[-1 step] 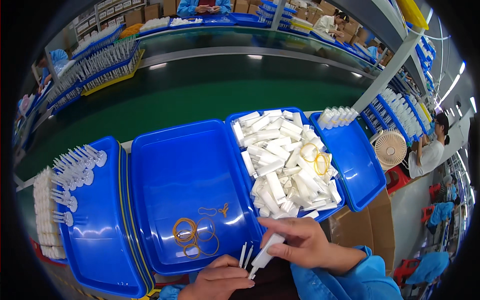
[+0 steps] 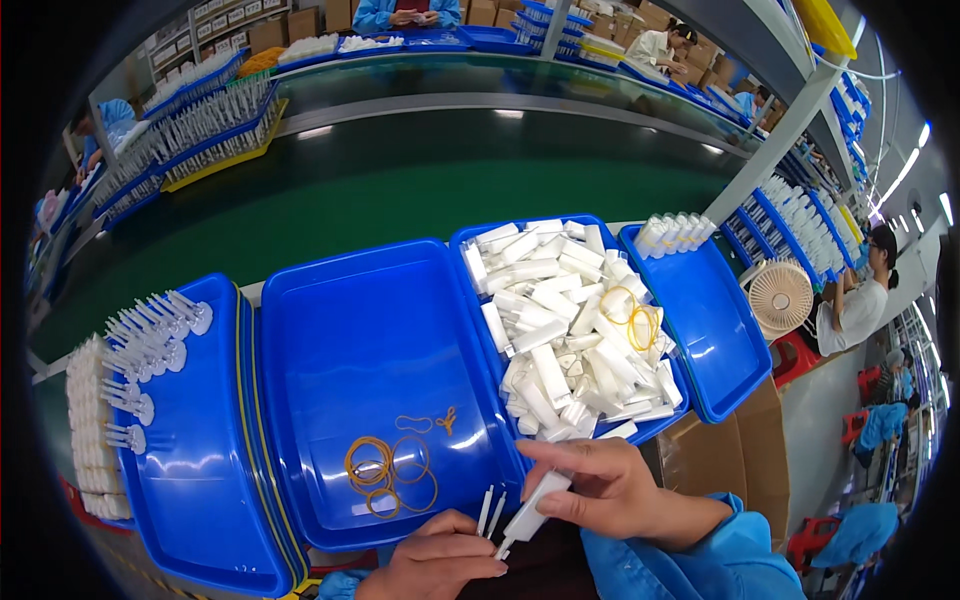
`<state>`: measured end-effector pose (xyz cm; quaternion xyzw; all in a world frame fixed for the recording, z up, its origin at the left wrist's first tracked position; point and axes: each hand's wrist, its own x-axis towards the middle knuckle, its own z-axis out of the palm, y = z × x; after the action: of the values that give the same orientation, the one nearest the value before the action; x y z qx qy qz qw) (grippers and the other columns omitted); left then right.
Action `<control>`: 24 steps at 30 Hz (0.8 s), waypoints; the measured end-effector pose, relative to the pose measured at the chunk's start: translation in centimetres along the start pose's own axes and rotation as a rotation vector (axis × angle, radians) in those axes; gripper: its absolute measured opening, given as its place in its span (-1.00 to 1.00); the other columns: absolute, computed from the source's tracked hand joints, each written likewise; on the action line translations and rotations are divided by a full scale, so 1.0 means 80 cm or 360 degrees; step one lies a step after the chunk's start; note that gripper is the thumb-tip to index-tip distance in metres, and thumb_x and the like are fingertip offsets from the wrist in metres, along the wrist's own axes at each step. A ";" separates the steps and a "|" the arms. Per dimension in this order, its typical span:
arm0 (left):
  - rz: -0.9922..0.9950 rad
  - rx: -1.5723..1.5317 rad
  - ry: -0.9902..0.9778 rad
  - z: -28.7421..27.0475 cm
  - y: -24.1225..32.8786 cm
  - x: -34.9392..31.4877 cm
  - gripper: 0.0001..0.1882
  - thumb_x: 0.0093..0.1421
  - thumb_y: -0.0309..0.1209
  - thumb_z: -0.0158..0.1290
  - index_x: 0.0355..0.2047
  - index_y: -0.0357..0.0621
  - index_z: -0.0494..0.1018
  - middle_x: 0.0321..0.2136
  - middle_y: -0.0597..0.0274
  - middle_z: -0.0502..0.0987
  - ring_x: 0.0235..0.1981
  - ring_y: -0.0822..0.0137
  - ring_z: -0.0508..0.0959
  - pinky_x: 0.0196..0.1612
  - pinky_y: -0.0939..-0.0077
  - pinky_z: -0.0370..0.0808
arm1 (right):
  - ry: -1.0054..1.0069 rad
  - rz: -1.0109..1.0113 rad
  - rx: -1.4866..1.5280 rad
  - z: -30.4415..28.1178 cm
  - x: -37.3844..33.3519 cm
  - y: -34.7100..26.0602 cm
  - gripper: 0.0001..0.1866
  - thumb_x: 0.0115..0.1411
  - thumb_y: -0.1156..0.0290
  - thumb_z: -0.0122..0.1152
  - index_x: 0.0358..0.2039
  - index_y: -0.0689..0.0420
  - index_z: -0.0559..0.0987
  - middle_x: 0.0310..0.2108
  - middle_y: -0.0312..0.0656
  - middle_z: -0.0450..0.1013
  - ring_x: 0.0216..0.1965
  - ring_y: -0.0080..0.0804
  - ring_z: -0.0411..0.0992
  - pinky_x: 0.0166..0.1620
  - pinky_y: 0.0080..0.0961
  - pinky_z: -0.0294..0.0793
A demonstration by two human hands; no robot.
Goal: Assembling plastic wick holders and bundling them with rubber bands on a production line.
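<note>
At the lower edge my left hand (image 2: 440, 555) is closed round several thin white plastic stems (image 2: 490, 510), whose tips stick up above the fingers. My right hand (image 2: 610, 485) pinches a white rectangular plastic piece (image 2: 535, 508) between thumb and fingers. This piece tilts down to the left, and its narrow end meets the fingertips of my left hand. Whether that end is joined to a stem is hidden. Just beyond my right hand lies a heap of similar white pieces (image 2: 560, 290) in a blue tray (image 2: 465, 300).
Rubber bands (image 2: 370, 462) lie in the middle blue tray (image 2: 350, 300). White stems with round bases (image 2: 150, 340) stand on the stacked left trays (image 2: 200, 480). At right are a smaller blue tray (image 2: 710, 320), a fan (image 2: 780, 298) and a cardboard box (image 2: 735, 455). A green conveyor (image 2: 420, 170) runs beyond.
</note>
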<state>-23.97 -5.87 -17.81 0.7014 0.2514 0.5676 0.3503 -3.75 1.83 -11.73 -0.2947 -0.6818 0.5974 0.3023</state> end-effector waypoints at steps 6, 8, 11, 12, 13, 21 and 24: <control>-0.0330 -0.0218 0.0358 0.016 0.004 -0.024 -0.86 0.02 -0.46 0.16 -0.40 -0.17 0.45 -0.23 -0.03 0.32 -0.39 0.23 0.42 -0.34 0.42 0.40 | -0.0149 -0.0042 0.0050 0.027 -0.013 0.018 -0.55 0.08 0.45 0.19 0.03 0.12 0.41 -0.37 -0.20 0.47 -0.29 -0.41 0.39 -0.17 -0.54 0.35; -0.0390 -0.0177 0.0345 0.015 0.002 -0.025 -0.83 0.01 -0.45 0.18 -0.40 -0.18 0.43 -0.21 -0.02 0.30 -0.37 0.26 0.42 -0.33 0.45 0.40 | -0.0244 -0.0205 -0.0051 0.019 -0.001 0.013 -0.56 0.08 0.43 0.19 0.02 0.09 0.43 -0.34 -0.19 0.46 -0.24 -0.36 0.37 -0.14 -0.47 0.34; -0.0301 0.0115 0.0154 0.004 -0.002 -0.015 -0.82 0.00 -0.46 0.19 -0.45 -0.21 0.39 -0.21 0.03 0.29 -0.35 0.29 0.43 -0.31 0.50 0.41 | -0.0488 -0.0292 -0.0336 -0.014 0.033 -0.007 -0.59 0.09 0.39 0.17 -0.01 0.09 0.45 -0.23 -0.14 0.42 -0.19 -0.29 0.36 -0.13 -0.42 0.34; -0.0427 -0.0012 0.0269 0.005 -0.001 -0.012 -0.86 0.01 -0.52 0.15 -0.46 -0.21 0.39 -0.22 0.05 0.31 -0.33 0.28 0.45 -0.31 0.47 0.42 | -0.0375 -0.0442 -0.0546 -0.030 0.057 -0.006 -0.56 0.08 0.36 0.18 0.01 0.11 0.42 -0.20 -0.10 0.41 -0.17 -0.24 0.37 -0.11 -0.40 0.36; -0.0393 -0.0065 0.0503 0.014 -0.008 -0.014 -0.86 -0.02 -0.55 0.15 -0.45 -0.22 0.40 -0.33 0.04 0.38 -0.39 0.17 0.51 -0.27 0.35 0.48 | -0.0080 -0.0588 -0.0934 -0.043 0.080 -0.009 -0.60 -0.02 0.39 0.23 -0.13 0.19 0.47 -0.23 -0.13 0.43 -0.24 -0.28 0.40 -0.14 -0.41 0.38; -0.0717 -0.0735 0.0856 0.026 0.028 0.007 -0.88 0.01 -0.59 0.11 -0.45 -0.17 0.39 -0.23 0.01 0.34 -0.31 0.26 0.44 -0.35 0.40 0.43 | -0.0244 0.0710 -0.2360 -0.113 0.178 0.002 -0.44 -0.12 0.41 0.20 -0.04 0.08 0.29 -0.34 -0.10 0.46 -0.24 -0.15 0.44 -0.20 -0.28 0.40; -0.0949 -0.0714 0.0910 0.025 0.031 0.001 -0.88 -0.05 -0.57 0.14 -0.49 -0.07 0.46 -0.31 0.15 0.43 -0.27 0.22 0.43 -0.21 0.22 0.39 | -0.0267 0.0685 -0.2262 -0.117 0.182 -0.004 -0.49 -0.15 0.42 0.21 -0.10 0.11 0.35 -0.34 -0.08 0.45 -0.25 -0.16 0.44 -0.19 -0.32 0.39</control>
<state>-22.11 -7.80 -16.04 0.3211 0.3995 0.6529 0.5577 -5.96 18.86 -9.56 -0.4994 -0.8517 0.0790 -0.1376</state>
